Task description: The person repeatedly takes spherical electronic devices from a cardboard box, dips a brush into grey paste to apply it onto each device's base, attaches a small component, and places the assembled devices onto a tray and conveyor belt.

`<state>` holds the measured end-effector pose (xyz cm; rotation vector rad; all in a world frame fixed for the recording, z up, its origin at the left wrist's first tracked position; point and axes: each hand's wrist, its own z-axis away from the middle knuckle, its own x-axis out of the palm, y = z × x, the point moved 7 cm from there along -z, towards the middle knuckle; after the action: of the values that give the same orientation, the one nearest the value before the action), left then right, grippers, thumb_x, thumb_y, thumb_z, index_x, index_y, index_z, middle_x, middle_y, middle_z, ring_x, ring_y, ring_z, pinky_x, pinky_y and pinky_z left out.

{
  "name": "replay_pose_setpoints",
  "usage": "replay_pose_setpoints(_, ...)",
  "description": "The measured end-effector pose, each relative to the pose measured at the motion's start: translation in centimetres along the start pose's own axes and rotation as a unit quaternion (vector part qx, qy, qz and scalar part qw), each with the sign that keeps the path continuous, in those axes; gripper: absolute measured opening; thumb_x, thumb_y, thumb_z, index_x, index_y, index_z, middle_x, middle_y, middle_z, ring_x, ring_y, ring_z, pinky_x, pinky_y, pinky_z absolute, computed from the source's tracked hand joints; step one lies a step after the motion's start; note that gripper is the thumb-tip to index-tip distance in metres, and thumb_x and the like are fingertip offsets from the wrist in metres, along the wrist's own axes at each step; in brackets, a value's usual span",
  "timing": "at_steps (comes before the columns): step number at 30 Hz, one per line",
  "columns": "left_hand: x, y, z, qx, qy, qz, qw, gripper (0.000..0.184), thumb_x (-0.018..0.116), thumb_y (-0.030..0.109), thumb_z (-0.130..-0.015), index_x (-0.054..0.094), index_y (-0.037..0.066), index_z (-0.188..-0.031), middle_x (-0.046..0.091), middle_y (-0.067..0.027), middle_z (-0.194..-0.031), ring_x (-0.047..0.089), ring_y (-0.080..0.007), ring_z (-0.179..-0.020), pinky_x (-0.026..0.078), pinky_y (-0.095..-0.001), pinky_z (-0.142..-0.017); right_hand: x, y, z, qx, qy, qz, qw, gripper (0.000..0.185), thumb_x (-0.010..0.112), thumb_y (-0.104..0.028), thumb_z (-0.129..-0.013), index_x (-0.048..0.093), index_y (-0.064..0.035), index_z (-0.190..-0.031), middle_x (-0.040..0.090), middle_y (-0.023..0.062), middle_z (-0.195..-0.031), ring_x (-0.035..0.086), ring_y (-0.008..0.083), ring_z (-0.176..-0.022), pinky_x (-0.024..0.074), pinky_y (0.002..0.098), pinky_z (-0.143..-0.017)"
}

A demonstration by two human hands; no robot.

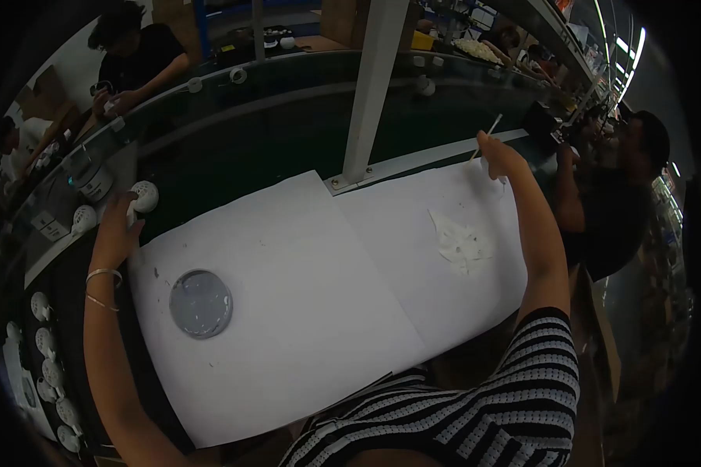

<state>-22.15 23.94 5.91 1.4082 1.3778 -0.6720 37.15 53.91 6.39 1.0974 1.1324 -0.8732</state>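
At the far left of the head view, my left hand (117,233) is closed on a white round part with a slotted face (145,196), by the edge of the green belt. My right hand (503,159), at the far right of the white sheet, pinches a thin pale stick (496,123) that points up and away. Something whitish shows under that hand, too unclear to name. A crumpled white cloth or tissue (464,243) with small specks lies on the sheet nearer to me. Left of centre sits a round shallow clear dish (201,304), greyish inside.
White sheets (311,327) cover the bench. A metal post (370,101) rises at their far edge, before the green conveyor belt (288,132). Several similar white round parts (51,372) line the left side. Another white part (84,219) and a tub (93,180) stand beyond. Co-workers (623,187) sit around.
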Motion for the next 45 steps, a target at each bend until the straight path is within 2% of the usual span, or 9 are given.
replay_pose_setpoints(5, 5.0, -5.2, -6.0, -0.05, -0.038, -0.024, 0.998, 0.053, 0.066, 0.007, -0.069, 0.044, 0.013, -0.117, 0.037, -0.0188, -0.125, 0.04, -0.037, -0.113, 0.038, -0.041, -0.092, 3.7, 4.6, -1.9, 0.011, -0.02, -0.11, 0.994, 0.089, 0.073, 0.01, -0.046, 0.025, -0.002, -0.12, 0.049, 0.0204, -0.111, 0.048, 0.0333, -0.107, 0.0427, 0.0371, -0.086)
replay_pose_setpoints(11, 6.8, -6.1, -7.0, -0.051, -0.056, -0.05, 0.996, 0.059, 0.071, 0.015, -0.066, 0.042, 0.015, -0.118, 0.041, -0.0207, -0.12, 0.046, -0.037, -0.107, 0.04, -0.0408, -0.09, -8.0, -0.2, 5.8, -0.147, 0.478, -0.166, 0.85, 0.054, 0.062, -0.001, -0.073, 0.033, 0.0004, -0.119, 0.047, 0.0197, -0.112, 0.049, 0.0291, -0.103, 0.0402, 0.0364, -0.087)
replay_pose_setpoints(14, 4.5, -5.7, -6.2, -0.047, 0.032, 0.019, 0.998, 0.052, 0.066, 0.021, -0.072, 0.041, 0.013, -0.116, 0.048, -0.0186, -0.11, 0.051, -0.0334, -0.1, 0.046, -0.0379, -0.082, -9.7, -2.8, 7.7, -0.137, 0.426, -0.305, 0.841, 0.04, 0.054, -0.005, -0.081, 0.035, 0.0003, -0.117, 0.053, 0.0187, -0.101, 0.054, 0.027, -0.089, 0.0414, 0.0377, -0.083)
replay_pose_setpoints(16, 1.0, -4.4, -4.1, -0.188, 0.119, 0.412, 0.884, 0.043, 0.057, 0.028, -0.079, 0.037, 0.012, -0.114, 0.052, -0.0152, -0.101, 0.057, -0.0299, -0.09, 0.05, -0.0325, -0.066, -12.4, -14.0, 14.5, -0.363, 0.51, -0.311, 0.715, 0.024, 0.052, -0.01, -0.082, 0.039, -0.0001, -0.1, 0.055, 0.0157, -0.089, 0.055, 0.0237, -0.077, 0.0421, 0.0357, -0.077)
replay_pose_setpoints(17, -0.2, -3.3, -2.7, -0.196, 0.126, 0.399, 0.887, 0.043, 0.057, 0.028, -0.079, 0.037, 0.012, -0.114, 0.052, -0.0152, -0.101, 0.057, -0.0299, -0.09, 0.05, -0.0325, -0.066, -12.8, -17.4, 15.2, -0.371, 0.508, -0.325, 0.706, 0.024, 0.052, -0.01, -0.082, 0.039, -0.0001, -0.1, 0.055, 0.0157, -0.089, 0.055, 0.0237, -0.077, 0.0421, 0.0357, -0.077)
replay_pose_setpoints(19, -2.2, 0.2, 1.4, -0.1, 0.143, 0.691, 0.701, 0.035, 0.047, 0.035, -0.085, 0.037, 0.013, -0.111, 0.052, -0.0104, -0.103, 0.059, -0.0256, -0.08, 0.048, -0.0251, -0.051, -13.2, -24.4, 17.2, -0.613, 0.396, -0.421, 0.539, 0.018, 0.049, -0.014, -0.083, 0.034, -0.0049, -0.082, 0.054, 0.0141, -0.084, 0.053, 0.0198, -0.072, 0.0424, 0.032, -0.07)
replay_pose_setpoints(29, -4.4, 6.0, 22.1, -0.147, 0.122, 0.781, 0.594, 0.051, 0.048, 0.048, -0.082, 0.029, 0.015, -0.116, 0.051, -0.0112, -0.099, 0.059, -0.0225, -0.074, 0.042, -0.0196, -0.045, -11.8, -41.6, 18.6, -0.616, 0.094, -0.582, 0.522, 0.029, 0.031, -0.036, -0.091, 0.034, -0.0085, -0.082, 0.05, 0.0093, -0.073, 0.048, 0.0118, -0.062, 0.0408, 0.0252, -0.056)
replay_pose_setpoints(38, -3.4, 6.6, 25.1, -0.155, 0.105, 0.77, 0.609, 0.058, 0.058, 0.04, -0.079, 0.026, 0.014, -0.119, 0.05, -0.0088, -0.099, 0.058, -0.0171, -0.078, 0.044, -0.0205, -0.048, -9.2, -44.6, 19.0, -0.589, 0.101, -0.612, 0.518, 0.035, 0.027, -0.04, -0.092, 0.036, -0.0074, -0.082, 0.049, 0.0062, -0.07, 0.047, 0.0101, -0.062, 0.0397, 0.0242, -0.06)
replay_pose_setpoints(45, -1.1, 6.5, 25.4, -0.22, 0.207, 0.805, 0.51, 0.062, 0.043, 0.054, -0.081, 0.032, 0.009, -0.122, 0.051, -0.0222, -0.107, 0.055, -0.0306, -0.096, 0.049, -0.0416, -0.078, -10.7, -43.7, 18.5, -0.594, 0.098, -0.599, 0.529, 0.037, 0.03, -0.034, -0.093, 0.05, -0.0029, -0.098, 0.051, 0.0048, -0.071, 0.048, 0.0092, -0.063, 0.0397, 0.0241, -0.059)
